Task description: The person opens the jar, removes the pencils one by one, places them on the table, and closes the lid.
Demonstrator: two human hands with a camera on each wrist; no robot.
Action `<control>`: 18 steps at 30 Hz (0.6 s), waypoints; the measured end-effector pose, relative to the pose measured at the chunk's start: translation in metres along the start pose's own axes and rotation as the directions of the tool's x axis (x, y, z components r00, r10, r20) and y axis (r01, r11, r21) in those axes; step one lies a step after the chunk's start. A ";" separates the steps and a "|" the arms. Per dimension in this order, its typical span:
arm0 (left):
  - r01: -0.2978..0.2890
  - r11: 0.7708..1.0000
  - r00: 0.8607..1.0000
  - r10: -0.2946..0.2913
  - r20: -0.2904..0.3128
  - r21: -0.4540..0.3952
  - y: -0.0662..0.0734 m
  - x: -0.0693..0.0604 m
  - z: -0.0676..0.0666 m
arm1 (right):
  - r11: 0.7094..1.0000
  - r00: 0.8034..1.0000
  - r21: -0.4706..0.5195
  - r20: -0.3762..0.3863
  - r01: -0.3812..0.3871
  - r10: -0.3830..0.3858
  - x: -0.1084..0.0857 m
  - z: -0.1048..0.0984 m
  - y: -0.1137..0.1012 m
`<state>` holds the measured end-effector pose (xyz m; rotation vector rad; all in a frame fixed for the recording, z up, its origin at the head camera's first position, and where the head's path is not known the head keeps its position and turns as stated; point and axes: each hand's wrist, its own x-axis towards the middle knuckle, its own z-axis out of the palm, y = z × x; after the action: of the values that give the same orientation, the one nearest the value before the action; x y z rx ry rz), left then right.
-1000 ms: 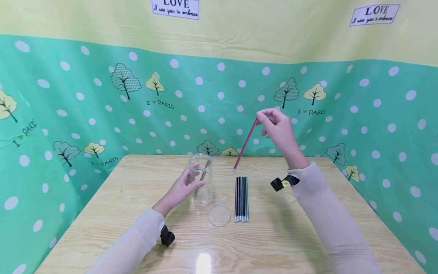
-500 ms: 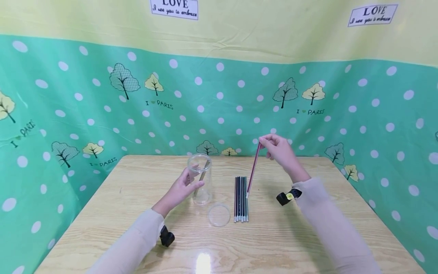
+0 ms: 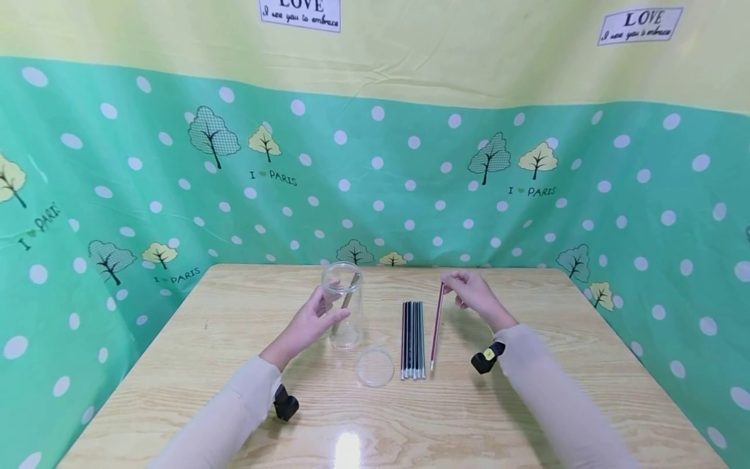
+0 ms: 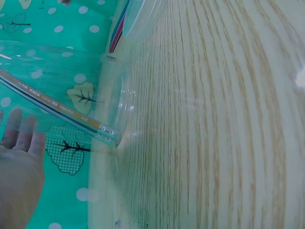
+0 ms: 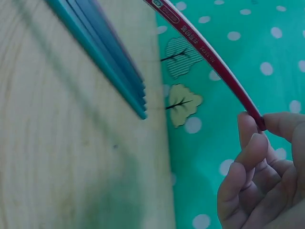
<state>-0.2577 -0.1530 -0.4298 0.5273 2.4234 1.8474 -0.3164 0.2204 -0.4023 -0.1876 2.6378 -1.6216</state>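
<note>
My left hand (image 3: 303, 331) holds a clear jar (image 3: 353, 331) upright on the table, fingers behind it and thumb across its front. Inside the jar lean pencils, a gold one (image 4: 57, 106) and a dark one beside it in the left wrist view. My right hand (image 3: 477, 299) pinches the upper end of a red pencil (image 3: 437, 329) between thumb and fingertips. Its silver end points down towards the table, just right of a row of dark and green pencils (image 3: 413, 340). Whether that end touches the table I cannot tell.
A round clear lid (image 3: 375, 367) lies on the wooden table (image 3: 246, 293) between the jar and the pencil row. Behind the table hangs a green and yellow printed cloth (image 3: 398, 163). Each wrist wears a black camera (image 3: 286, 405).
My right hand has lowered the red pencil from above the table's back edge to beside the right of the row, turning it nearly parallel to the others. The left hand and jar stayed put.
</note>
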 end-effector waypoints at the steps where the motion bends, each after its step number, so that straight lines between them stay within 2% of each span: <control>1: 0.004 1.000 1.000 -0.004 -0.002 -0.001 0.000 0.000 0.000 | 1.000 1.000 0.007 0.006 -0.004 0.004 0.001 0.002 0.004; 11: -0.006 1.000 1.000 0.006 0.005 -0.006 -0.002 0.002 -0.001 | 0.997 0.995 -0.010 0.051 -0.081 0.081 0.011 0.023 0.033; 14: -0.007 1.000 1.000 0.007 0.003 -0.003 -0.002 0.001 -0.001 | 0.993 0.990 0.010 0.077 -0.120 0.118 0.014 0.028 0.038; 18: -0.005 1.000 1.000 0.005 0.007 -0.006 -0.001 0.000 0.000 | 0.991 0.987 -0.013 0.098 -0.130 0.131 0.015 0.033 0.041</control>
<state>-0.2584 -0.1532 -0.4307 0.5383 2.4141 1.8507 -0.3314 0.2077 -0.4532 -0.0909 2.5249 -1.5226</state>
